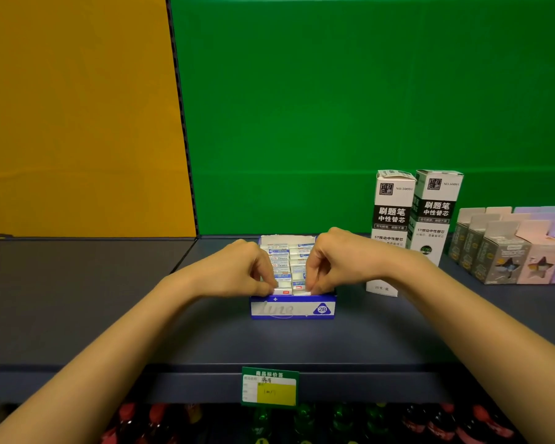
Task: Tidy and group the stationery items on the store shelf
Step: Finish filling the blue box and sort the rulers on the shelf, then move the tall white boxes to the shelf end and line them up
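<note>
Erasers [284, 270], small white rectangular blocks in glossy blue-and-white printed sleeves, stand packed in two rows inside an open-topped cardboard display box [292, 309]. The box is blue and white with a "2B" triangle on its front wall, and it sits near the middle of the dark, matte shelf [205, 341], set back from the front edge.

The left hand [237, 267] comes in from the left and the right hand [337, 261] from the right, both above the front end of the box. Each hand's fingers [268, 285] are curled, with thumb and fingertips nipping the foremost eraser of its own row, just behind the front wall.

The box's long axis runs away from the person toward the smooth green back panel [334, 107], short printed face forward. Each eraser lies crosswise, its long side running left to right.

Just right of the box stand two tall white-and-black cartons [393, 216], upright and touching. Farther right are rows of small grey, pink and lilac cartons [507, 251]. A green and yellow price tag [269, 390] hangs on the shelf's front lip.
</note>
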The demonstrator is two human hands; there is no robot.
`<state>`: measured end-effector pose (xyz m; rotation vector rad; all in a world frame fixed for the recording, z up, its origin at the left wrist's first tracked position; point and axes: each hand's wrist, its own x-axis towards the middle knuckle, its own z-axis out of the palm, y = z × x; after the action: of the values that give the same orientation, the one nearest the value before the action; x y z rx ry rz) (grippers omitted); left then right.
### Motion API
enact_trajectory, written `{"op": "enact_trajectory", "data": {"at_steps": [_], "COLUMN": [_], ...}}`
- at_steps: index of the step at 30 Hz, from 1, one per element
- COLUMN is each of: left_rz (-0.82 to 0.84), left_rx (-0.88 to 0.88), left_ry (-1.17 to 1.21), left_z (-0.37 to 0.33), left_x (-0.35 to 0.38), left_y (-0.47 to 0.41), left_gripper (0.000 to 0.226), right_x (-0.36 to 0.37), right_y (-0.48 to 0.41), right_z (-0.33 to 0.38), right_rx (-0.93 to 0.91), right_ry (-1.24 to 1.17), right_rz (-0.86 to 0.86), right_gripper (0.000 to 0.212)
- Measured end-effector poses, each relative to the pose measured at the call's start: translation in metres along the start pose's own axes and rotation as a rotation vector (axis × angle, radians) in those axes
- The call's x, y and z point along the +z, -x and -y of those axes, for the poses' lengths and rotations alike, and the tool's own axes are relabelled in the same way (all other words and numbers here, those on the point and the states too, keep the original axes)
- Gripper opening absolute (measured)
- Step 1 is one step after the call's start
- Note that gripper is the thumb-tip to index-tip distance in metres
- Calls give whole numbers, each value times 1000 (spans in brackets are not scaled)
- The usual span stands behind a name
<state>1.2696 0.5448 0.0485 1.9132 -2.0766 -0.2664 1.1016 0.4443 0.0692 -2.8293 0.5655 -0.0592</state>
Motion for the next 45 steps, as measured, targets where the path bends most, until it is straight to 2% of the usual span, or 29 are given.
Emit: {"op": "enact_trajectory", "data": {"at_steps": [13, 18, 24, 29, 38, 45], "left_rz": [50, -2, -41, -17, 40, 19], "left_rx": [-24, -20, 12, 3, -46, -27], "left_ry": [53, 43, -22, 115, 134, 203], "left_z": [2, 4, 4, 4, 8, 13], "left_x": [-4, -2, 2, 0, -1, 2], "left_y": [-4, -2, -2, 0, -7, -5], "left_gripper": [20, 20, 16, 15, 19, 18], "right_x": [0, 6, 13, 12, 16, 20], "right_y": [-4, 2, 1, 1, 3, 4], "right_z": [-11, -18, -17, -17, -17, -19], "right_rx": [43, 8, 3, 7, 8, 12], "right_ry": [-86, -139, -68, -60, -87, -94], "right_rz": [189, 117, -1, -76, -113, -154], "right_gripper": [22, 18, 16, 17, 16, 18]}}
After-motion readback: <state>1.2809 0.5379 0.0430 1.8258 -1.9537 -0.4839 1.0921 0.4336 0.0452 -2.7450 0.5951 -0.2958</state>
